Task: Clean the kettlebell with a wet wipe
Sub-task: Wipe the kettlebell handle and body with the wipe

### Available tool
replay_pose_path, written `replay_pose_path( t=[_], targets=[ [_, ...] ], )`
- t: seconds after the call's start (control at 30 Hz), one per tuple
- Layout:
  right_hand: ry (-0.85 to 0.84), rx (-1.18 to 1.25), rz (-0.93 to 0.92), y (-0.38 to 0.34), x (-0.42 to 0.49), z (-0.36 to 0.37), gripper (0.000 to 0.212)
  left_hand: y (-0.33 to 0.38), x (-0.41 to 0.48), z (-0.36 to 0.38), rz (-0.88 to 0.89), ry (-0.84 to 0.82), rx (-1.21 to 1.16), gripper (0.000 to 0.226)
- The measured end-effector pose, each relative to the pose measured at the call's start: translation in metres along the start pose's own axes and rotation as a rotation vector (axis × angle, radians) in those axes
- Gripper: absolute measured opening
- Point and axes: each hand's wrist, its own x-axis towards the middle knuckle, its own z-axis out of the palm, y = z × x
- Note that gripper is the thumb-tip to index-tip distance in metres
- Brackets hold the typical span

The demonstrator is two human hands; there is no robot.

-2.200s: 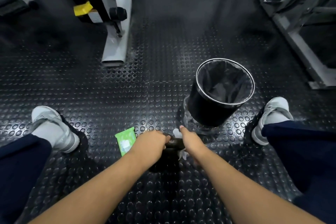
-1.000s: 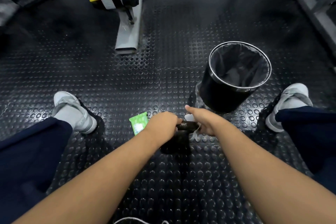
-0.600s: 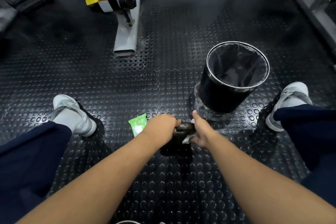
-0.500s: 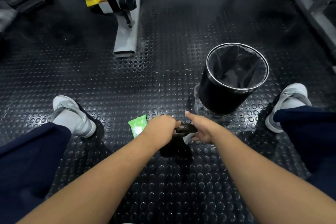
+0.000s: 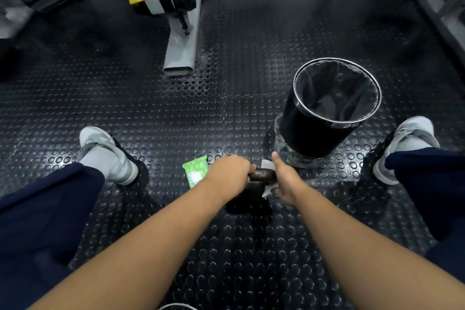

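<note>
- A person, knees apart, leans over a dark kettlebell (image 5: 249, 202) that stands on the studded rubber floor (image 5: 151, 121) between their feet, close in front of a lined black bin (image 5: 302, 133).
- The left hand (image 5: 230, 173) has its grip curled fully round the left end of the handle (image 5: 263, 174), apparently steadying the weight.
- The right hand (image 5: 286, 184), thumb raised, closes its grip round a white wet wipe (image 5: 267, 165) held against the right end of the handle. Cloth shows above and below the palm.
- The cleaning looks to be under way, with the handle as the part in hand. A short bare stretch of bar shows between the two hands.
- The section under the left hand appears to be left to do, along with the round body below, which sits in shadow with no wipe on it. Whether either has had a pass cannot be told.
- A green wipes packet (image 5: 196, 173) lies on the floor just beside the left hand.
- The used wipe has not yet gone into the bin.
</note>
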Motion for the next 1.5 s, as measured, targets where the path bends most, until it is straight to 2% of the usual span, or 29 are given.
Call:
replay_pose_path(
  t=[0.03,0.1,0.2,0.33,0.4,0.5,0.6,0.7,0.8,0.87,0.9,0.97,1.03,1.1,1.17,1.27,1.4,1.5],
  targets=[
    [-0.052,0.010,0.011,-0.008,-0.008,-0.002,0.064,0.000,0.000,0.000,0.000,0.000,-0.001,0.034],
    [-0.093,-0.038,0.020,-0.023,-0.012,-0.009,0.052,0.000,0.001,-0.001,0.002,-0.001,0.000,0.034],
    [-0.176,-0.157,0.035,-0.039,-0.010,-0.015,0.061,0.001,0.000,-0.001,0.003,-0.011,0.013,0.033],
    [-0.091,-0.405,-0.066,-0.035,0.002,-0.010,0.090,0.001,0.000,-0.003,0.000,-0.006,0.017,0.031],
    [-0.063,-0.301,-0.085,-0.016,0.011,-0.007,0.091,0.001,-0.001,-0.004,-0.002,0.000,0.025,0.033],
    [-0.104,0.070,-0.001,0.011,0.006,-0.005,0.070,0.002,0.000,-0.002,-0.003,-0.008,0.021,0.036],
    [-0.124,0.177,0.014,0.017,0.007,-0.008,0.076,0.000,0.000,0.000,-0.007,-0.007,0.002,0.035],
    [-0.065,-0.011,0.003,-0.006,0.010,-0.009,0.081,-0.001,0.001,0.000,0.011,0.015,0.021,0.036],
    [0.014,-0.277,-0.035,-0.027,0.013,-0.019,0.112,-0.001,0.001,-0.001,0.013,0.028,0.026,0.035],
    [0.041,-0.412,-0.079,-0.035,0.011,-0.023,0.106,0.000,0.000,0.000,0.012,0.029,0.027,0.034],
    [0.049,-0.457,-0.103,-0.041,0.000,-0.021,0.105,-0.001,-0.001,0.000,0.013,0.028,0.026,0.034],
    [0.042,-0.492,-0.135,-0.040,-0.010,-0.015,0.115,0.000,-0.001,0.001,0.014,0.026,0.028,0.034],
    [-0.005,-0.445,-0.140,-0.028,-0.016,-0.010,0.124,-0.001,-0.002,0.000,0.011,0.031,0.034,0.035],
    [-0.083,-0.224,-0.097,-0.010,-0.015,-0.007,0.115,-0.001,-0.002,-0.001,0.010,0.031,0.036,0.035],
    [-0.188,-0.013,-0.014,0.001,-0.017,-0.006,0.091,0.000,-0.002,-0.001,0.012,0.028,0.032,0.036],
    [-0.302,0.099,0.038,0.000,-0.012,-0.011,0.085,-0.001,-0.002,0.001,0.015,0.029,0.019,0.036],
    [-0.251,-0.011,0.078,-0.032,-0.013,-0.014,0.067,-0.001,-0.002,0.001,0.014,0.038,0.003,0.036],
    [-0.256,-0.238,0.070,-0.047,-0.004,-0.012,0.084,0.000,-0.004,0.000,0.008,0.041,-0.001,0.032]
  ],
)
